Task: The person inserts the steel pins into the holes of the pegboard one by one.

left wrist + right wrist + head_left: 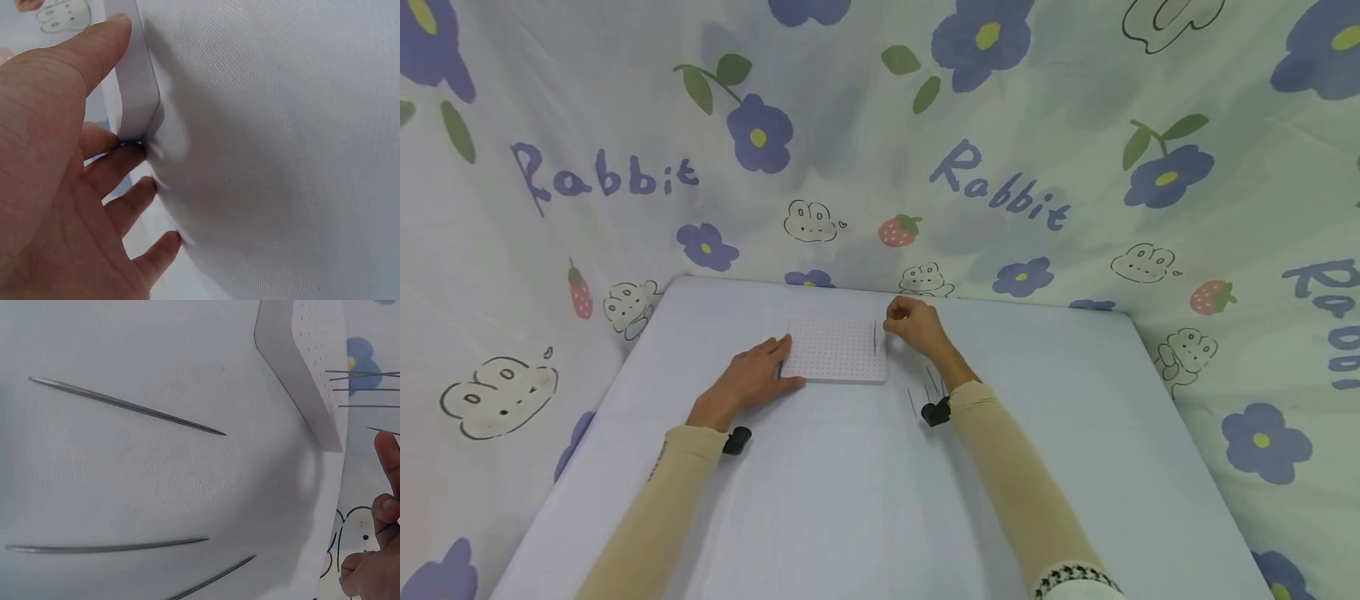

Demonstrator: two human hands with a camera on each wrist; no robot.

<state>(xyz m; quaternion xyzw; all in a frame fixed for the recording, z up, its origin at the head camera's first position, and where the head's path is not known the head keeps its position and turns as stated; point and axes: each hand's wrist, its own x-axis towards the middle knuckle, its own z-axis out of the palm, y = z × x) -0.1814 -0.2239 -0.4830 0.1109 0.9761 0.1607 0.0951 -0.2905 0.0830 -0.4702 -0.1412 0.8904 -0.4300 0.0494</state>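
Observation:
A white board with rows of small holes lies toward the back of the table. My left hand grips its front left corner, thumb against the front side and fingers along the left side. Thin metal needles stand upright in holes by the board's right edge. Just right of them, my right hand pinches another needle between thumb and fingertips, its pointed end showing in the right wrist view. Several loose needles lie on the table below my right hand.
The table has a white cover. Behind and beside it hangs a patterned cloth with flowers and rabbits. A black wrist camera on my right arm overlaps some of the loose needles in the head view.

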